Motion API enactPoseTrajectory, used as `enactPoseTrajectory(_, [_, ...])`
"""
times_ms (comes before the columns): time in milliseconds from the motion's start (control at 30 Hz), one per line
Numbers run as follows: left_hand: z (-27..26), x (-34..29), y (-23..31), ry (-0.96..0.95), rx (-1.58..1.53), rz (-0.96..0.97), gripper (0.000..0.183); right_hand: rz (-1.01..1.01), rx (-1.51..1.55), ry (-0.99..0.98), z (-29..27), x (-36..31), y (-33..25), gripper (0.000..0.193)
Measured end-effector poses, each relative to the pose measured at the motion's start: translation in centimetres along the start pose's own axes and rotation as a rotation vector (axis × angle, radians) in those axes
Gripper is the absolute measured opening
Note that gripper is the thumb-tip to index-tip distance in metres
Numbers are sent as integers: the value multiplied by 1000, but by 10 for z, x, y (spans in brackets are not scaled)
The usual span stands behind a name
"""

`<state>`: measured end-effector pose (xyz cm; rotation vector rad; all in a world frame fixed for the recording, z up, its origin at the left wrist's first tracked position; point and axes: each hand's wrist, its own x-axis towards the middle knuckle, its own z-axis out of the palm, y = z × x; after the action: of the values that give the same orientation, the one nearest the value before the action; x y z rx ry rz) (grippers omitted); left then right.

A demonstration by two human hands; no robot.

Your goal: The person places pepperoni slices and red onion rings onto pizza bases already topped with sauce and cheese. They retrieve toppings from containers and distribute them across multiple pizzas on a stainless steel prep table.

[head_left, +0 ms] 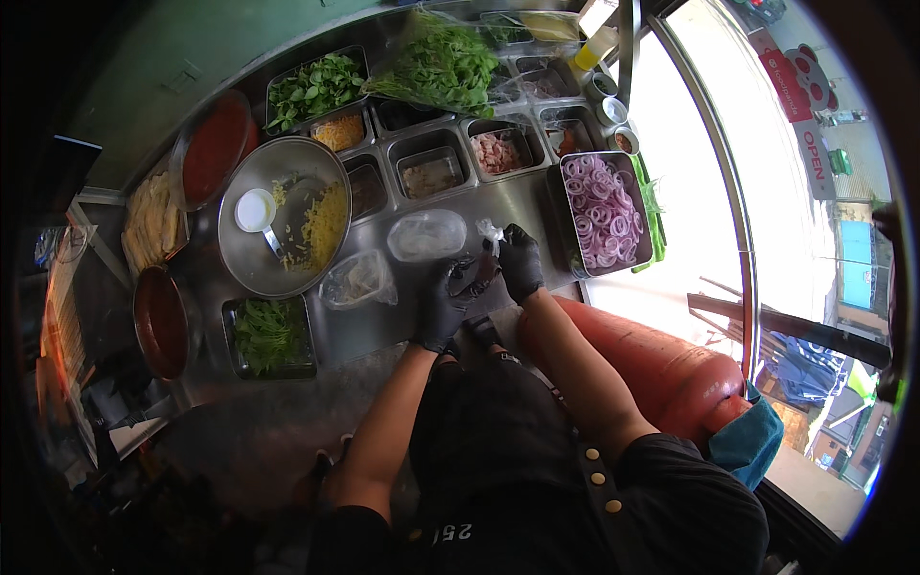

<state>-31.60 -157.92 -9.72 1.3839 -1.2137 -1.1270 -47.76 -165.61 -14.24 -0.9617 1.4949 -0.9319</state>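
Observation:
Both my hands wear black gloves and meet over the front edge of the steel counter. My right hand (520,264) pinches a small clear plastic bag, whose bunched, twisted top (491,233) sticks up beside the fingers. Below that top, the bag's body looks dark reddish-brown; its contents I cannot make out. Curled round the lower side of this bag is my left hand (446,305). On the counter just beyond my left hand lies a clear bag with whitish contents (427,236). Another clear, loosely gathered bag (358,280) lies to its left.
A large steel bowl (235,192) holds yellow shreds and a white cup. Sliced red onions (604,211) fill a tray at right. Inset pans (426,165) and leafy greens (441,62) line the back. Cut greens (268,335) sit front left. An orange gas cylinder (642,359) lies beside my right arm.

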Motion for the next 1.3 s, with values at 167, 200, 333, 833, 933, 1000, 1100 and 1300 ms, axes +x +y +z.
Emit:
enactPoseTrajectory(167, [14,1,9,81,197,221,20,127,238,-53,10,-20,-16,10])
enactPoseTrajectory(200, [15,-1,8,98,137,183,17,165,261,-87,7,-22,-18,13])
enactPoseTrajectory(333, [13,-8,3,34,-93,35,14,153,139,-155,-3,-29,-22,7])
enactPoseTrajectory(833, [10,-7,56,-66,326,345,21,238,373,-43,-17,-49,-68,5])
enactPoseTrajectory(933, [15,-6,48,19,285,367,18,246,422,-47,-16,-52,-64,10])
enactPoseTrajectory(1000, [16,-6,40,49,95,153,18,255,450,-38,-19,-51,-51,18])
enactPoseTrajectory(1100, [16,-9,34,-39,-121,79,21,-181,-180,-90,-23,-43,-27,22])
enactPoseTrajectory(1300, [16,-25,52,-328,-299,-83,18,84,381,44,-21,-36,-22,19])
